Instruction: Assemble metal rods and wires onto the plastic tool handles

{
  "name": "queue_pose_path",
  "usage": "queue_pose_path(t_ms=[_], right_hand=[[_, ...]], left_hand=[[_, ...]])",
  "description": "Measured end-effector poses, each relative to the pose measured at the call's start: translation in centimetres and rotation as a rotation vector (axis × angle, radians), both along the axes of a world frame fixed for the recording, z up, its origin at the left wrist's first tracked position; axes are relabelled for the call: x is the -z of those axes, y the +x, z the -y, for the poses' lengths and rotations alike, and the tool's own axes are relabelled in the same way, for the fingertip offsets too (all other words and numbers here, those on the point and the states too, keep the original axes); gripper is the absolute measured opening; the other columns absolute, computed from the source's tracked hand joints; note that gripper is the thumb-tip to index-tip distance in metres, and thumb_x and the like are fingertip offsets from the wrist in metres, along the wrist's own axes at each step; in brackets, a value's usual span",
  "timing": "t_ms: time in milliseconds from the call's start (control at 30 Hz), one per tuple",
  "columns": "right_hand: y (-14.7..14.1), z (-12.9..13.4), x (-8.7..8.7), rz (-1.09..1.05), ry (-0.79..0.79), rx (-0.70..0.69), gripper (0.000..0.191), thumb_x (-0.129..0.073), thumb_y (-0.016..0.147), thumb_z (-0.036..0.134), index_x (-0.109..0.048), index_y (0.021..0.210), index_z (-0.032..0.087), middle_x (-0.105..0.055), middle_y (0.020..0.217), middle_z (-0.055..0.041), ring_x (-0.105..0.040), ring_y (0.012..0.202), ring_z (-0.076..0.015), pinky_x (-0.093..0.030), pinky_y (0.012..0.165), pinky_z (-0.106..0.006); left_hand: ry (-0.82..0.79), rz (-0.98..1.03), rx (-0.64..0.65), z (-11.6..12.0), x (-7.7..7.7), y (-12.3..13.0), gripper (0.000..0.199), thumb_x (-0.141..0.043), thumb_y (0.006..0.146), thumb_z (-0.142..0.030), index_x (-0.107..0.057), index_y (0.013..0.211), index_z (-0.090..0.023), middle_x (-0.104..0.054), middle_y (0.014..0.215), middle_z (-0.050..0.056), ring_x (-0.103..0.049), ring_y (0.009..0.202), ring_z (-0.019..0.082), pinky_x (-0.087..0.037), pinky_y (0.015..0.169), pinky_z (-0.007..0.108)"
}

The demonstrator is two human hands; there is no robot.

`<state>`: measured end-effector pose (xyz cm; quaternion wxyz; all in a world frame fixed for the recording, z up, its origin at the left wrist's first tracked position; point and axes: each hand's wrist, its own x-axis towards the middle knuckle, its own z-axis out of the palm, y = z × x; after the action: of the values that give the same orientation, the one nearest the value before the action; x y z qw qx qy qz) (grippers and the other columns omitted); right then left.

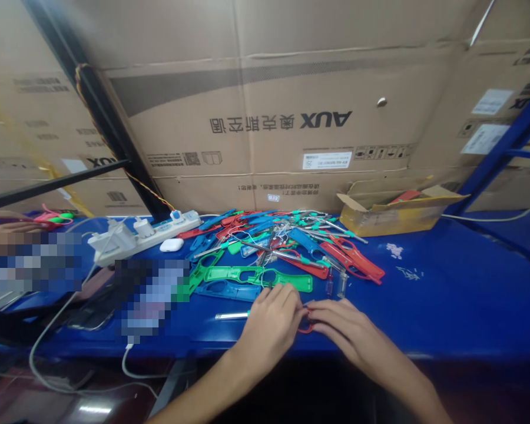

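Note:
Close to the table's front edge, my left hand [271, 318] and my right hand [347, 330] meet with fingers closed around a red plastic lighter casing [308, 328]. Most of that piece is hidden by my fingers. Left of my left hand lies a metal lighter tube [232, 315], its teal end touching or passing behind the hand; I cannot tell which. Just beyond my hands are a green casing half [295, 281] and a blue casing half [229, 290]. Small clear and purple fuel tanks [342, 285] stand beyond my right hand.
A pile of casings and metal tubes [269, 235] spreads across the blue table [446, 312]. An opened carton [391, 221] stands at the back right. On the left are a power strip [163, 229], a white earphone case [172, 245], a blurred phone, cables and another person's hand [9, 227].

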<state>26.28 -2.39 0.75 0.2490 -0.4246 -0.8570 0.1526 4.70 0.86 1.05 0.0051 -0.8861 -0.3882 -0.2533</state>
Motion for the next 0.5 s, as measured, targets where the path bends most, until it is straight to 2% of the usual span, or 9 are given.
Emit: queue_pose_path(t_ms=[167,333,500], right_hand=[[-0.16,-0.02,-0.43,0.012,-0.020,-0.007,0.025,-0.049,0.108,0.034,-0.070,0.120,0.029,-0.072,0.131,-0.0042,-0.067,0.123,-0.0200,-0.049,0.108,-0.038],[-0.31,-0.08,-0.63,0.018,-0.013,-0.020,0.024,-0.049,0.108,0.032,-0.069,0.121,0.030,-0.072,0.131,-0.0043,-0.068,0.120,-0.0195,-0.050,0.106,-0.038],[-0.41,0.01,-0.53,0.049,-0.002,-0.015,0.026,-0.048,0.108,0.029,-0.066,0.127,0.030,-0.071,0.132,-0.0042,-0.067,0.120,-0.0187,-0.049,0.107,-0.038]], left_hand=[[0.042,-0.065,-0.015,-0.29,0.07,0.30,0.014,-0.051,0.104,-0.017,-0.055,0.091,-0.020,-0.065,0.091,0.004,-0.062,0.081,0.022,-0.048,0.071,0.035],[0.054,-0.178,-0.020,-0.35,-0.13,0.73,0.009,-0.057,0.101,-0.016,-0.057,0.092,-0.019,-0.066,0.094,0.005,-0.063,0.083,0.024,-0.048,0.073,0.037],[0.083,-0.182,0.025,-0.52,-0.44,0.42,0.006,-0.061,0.098,-0.015,-0.060,0.094,-0.019,-0.066,0.098,0.004,-0.062,0.088,0.025,-0.046,0.077,0.038]])
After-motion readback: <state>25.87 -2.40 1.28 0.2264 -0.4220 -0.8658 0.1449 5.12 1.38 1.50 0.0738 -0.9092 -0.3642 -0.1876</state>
